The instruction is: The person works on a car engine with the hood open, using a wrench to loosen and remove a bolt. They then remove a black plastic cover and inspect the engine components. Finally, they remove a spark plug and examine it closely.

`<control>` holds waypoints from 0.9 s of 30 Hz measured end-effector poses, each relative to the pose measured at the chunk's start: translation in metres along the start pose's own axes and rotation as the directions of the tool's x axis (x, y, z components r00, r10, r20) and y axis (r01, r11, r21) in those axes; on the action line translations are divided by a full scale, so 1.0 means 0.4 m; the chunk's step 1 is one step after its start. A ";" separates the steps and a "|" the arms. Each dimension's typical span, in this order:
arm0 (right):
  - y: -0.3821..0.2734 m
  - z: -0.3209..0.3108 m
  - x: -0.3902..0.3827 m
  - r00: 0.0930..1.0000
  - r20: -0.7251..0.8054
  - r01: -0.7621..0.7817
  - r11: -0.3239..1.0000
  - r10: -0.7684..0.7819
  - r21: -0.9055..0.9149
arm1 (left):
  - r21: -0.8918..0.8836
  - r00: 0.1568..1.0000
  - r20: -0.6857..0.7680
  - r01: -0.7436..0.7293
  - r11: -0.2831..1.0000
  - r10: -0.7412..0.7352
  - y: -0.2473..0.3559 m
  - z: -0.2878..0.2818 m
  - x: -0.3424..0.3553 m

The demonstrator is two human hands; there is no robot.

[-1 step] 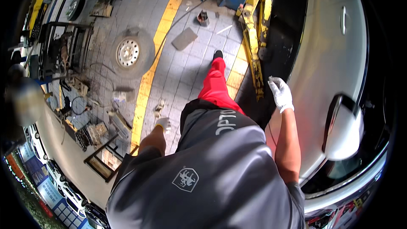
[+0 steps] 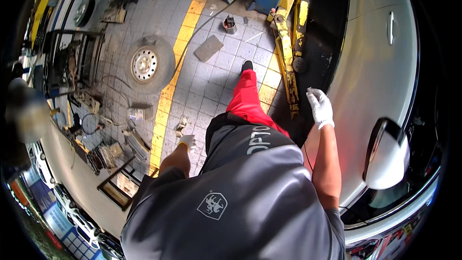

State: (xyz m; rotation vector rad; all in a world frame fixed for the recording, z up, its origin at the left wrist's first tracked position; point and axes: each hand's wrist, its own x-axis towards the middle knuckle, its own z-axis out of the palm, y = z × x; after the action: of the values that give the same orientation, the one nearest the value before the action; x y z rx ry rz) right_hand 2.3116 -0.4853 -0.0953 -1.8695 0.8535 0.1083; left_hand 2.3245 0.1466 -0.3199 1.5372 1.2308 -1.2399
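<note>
Right hand (image 2: 320,107) gloved, raised, fingers loosely open beside silver car (image 2: 375,67) and yellow lift arm (image 2: 288,62). Left hand (image 2: 186,141) hanging low, curled, empty.

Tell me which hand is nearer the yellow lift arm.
Right. The right hand hovers just beside the yellow lift arm, near its lower end; the left hand hangs farther off, over the tiled floor.

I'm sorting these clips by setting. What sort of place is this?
Most likely a car repair garage: a silver car stands beside a yellow lift arm, and a loose wheel lies on the tiled floor near scattered parts.
</note>
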 end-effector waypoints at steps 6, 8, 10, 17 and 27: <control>-0.180 -0.115 0.335 0.984 -0.141 -0.099 0.994 0.105 0.052 | 0.411 0.728 0.271 -0.679 0.608 0.630 0.821 0.350 -0.268; -0.224 -0.170 0.432 0.966 -0.220 -0.104 0.984 0.134 0.145 | 0.415 0.390 0.608 -0.898 0.142 0.691 1.065 0.464 -0.561; -0.213 -0.237 0.562 0.970 -0.236 -0.015 0.988 0.051 0.154 | 0.242 0.249 0.837 -0.967 0.077 0.487 1.199 0.525 -0.713; -0.201 -0.424 0.984 0.975 -0.219 0.019 0.971 0.034 0.237 | 0.248 0.228 0.935 -0.968 -0.039 0.272 1.310 0.713 -0.886; -0.177 -0.721 1.703 0.994 0.095 -0.074 0.957 0.049 0.281 | 0.406 0.319 0.745 -0.914 -0.018 0.586 1.541 1.297 -0.980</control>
State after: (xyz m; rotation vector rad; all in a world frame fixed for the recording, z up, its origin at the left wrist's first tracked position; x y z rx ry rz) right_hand 2.7749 -1.0558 -0.2043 -1.5587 0.8217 0.0996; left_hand 2.7987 -0.5605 -0.0406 1.9849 -0.7739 -1.1379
